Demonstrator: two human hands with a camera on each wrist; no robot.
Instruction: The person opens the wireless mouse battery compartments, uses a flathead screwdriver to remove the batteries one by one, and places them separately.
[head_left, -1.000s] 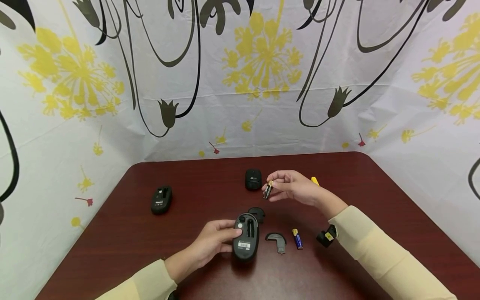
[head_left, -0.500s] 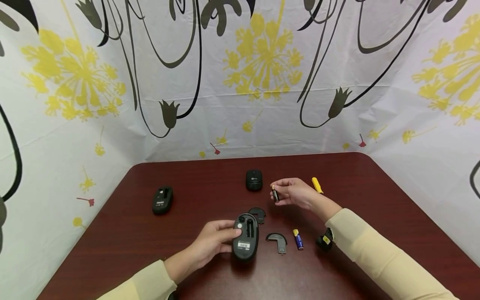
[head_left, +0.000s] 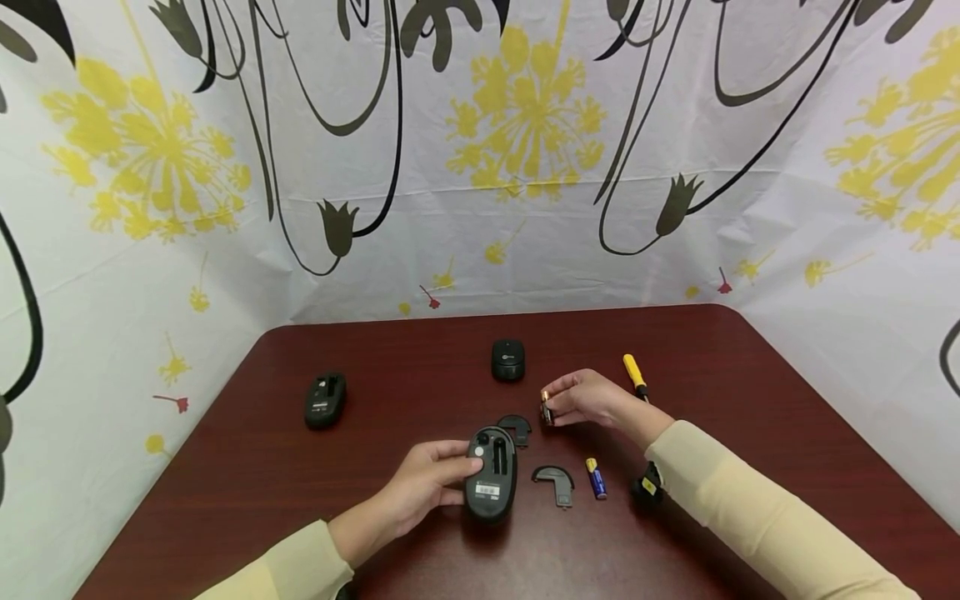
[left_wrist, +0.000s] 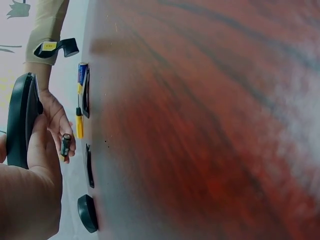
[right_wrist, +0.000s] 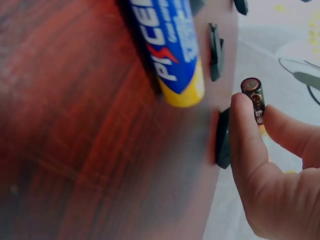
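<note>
My left hand [head_left: 431, 482] grips an upturned black mouse [head_left: 491, 472] on the table, its battery bay uncovered. The same mouse [left_wrist: 22, 120] shows edge-on in the left wrist view. My right hand [head_left: 581, 398] pinches a dark battery [head_left: 546, 406] between thumb and fingers, just above the table, right of a small black cover piece [head_left: 515, 428]. In the right wrist view that battery [right_wrist: 255, 102] stands upright in my fingertips. A blue and yellow battery [head_left: 596, 478] lies on the table beside a curved black cover [head_left: 555, 481]; up close the blue battery [right_wrist: 170, 47] is blurred.
A second upturned mouse [head_left: 325, 399] lies at the left. A black mouse [head_left: 507, 359] sits upright at the back centre. A yellow-handled screwdriver [head_left: 635, 375] lies behind my right wrist. The dark red table [head_left: 750, 400] is walled by patterned white sheets.
My right hand has come down and toward me with the dark battery, from beside the back mouse to just above the table. The yellow screwdriver is now uncovered. My left hand has not moved.
</note>
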